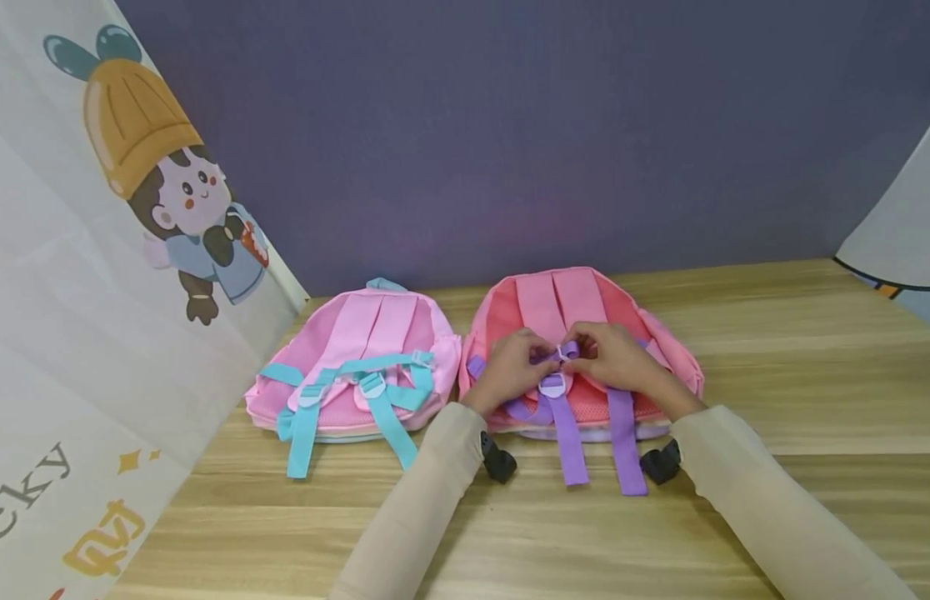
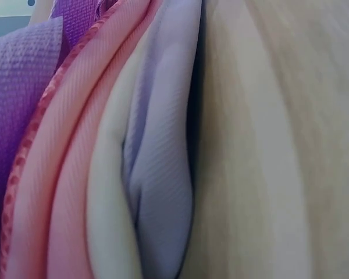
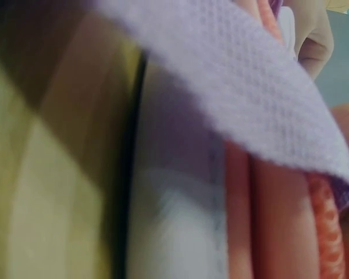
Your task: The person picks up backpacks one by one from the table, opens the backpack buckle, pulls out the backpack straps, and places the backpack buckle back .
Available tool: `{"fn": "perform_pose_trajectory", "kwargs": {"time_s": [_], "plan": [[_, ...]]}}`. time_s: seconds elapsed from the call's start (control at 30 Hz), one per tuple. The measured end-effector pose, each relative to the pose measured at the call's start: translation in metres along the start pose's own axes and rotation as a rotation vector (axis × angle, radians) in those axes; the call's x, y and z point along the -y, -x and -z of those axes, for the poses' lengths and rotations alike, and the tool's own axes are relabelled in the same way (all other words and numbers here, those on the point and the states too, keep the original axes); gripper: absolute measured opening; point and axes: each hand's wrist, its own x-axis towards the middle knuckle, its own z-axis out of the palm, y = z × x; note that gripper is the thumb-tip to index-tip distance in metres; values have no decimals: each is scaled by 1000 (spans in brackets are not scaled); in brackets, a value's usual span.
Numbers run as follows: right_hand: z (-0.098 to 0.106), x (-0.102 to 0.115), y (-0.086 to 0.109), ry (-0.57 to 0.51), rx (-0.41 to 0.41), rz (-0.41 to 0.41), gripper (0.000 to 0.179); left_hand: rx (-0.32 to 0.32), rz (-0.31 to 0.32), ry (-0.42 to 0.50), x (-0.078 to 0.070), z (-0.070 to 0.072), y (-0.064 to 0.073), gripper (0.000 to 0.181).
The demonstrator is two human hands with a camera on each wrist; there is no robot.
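Note:
A coral-pink backpack [image 1: 540,304] lies with its shoulder straps facing up. Over its middle, both hands work close together at a purple strap [image 1: 573,347] with a small white buckle [image 1: 564,354]. My left hand [image 1: 513,364] pinches the strap on the left of the buckle. On the other side my right hand [image 1: 613,354] pinches the strap where it forms a small loop. Just below them sits a white strap adjuster [image 1: 552,385]. Two purple strap ends [image 1: 572,442] hang over the backpack's near edge, and in the right wrist view a purple strap [image 3: 244,75] crosses close to the camera.
A light pink backpack [image 1: 352,329] with turquoise straps [image 1: 303,437] lies directly left of the coral one. Both are on a wooden table [image 1: 795,375] against a dark blue wall [image 1: 540,133]. A white printed sheet [image 1: 67,275] borders the table's left side.

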Motion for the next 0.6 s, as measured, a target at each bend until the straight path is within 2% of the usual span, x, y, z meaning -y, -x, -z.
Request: {"fn": "perform_pose_trajectory", "kwargs": {"time_s": [0.4,0.6], "plan": [[0,1,0,7,5,-6,15,-28,-12,-15,-2,-2,0,21],[0,2,1,19,2,4,14,-19,9,-5,-3,-2,1,21]]}}
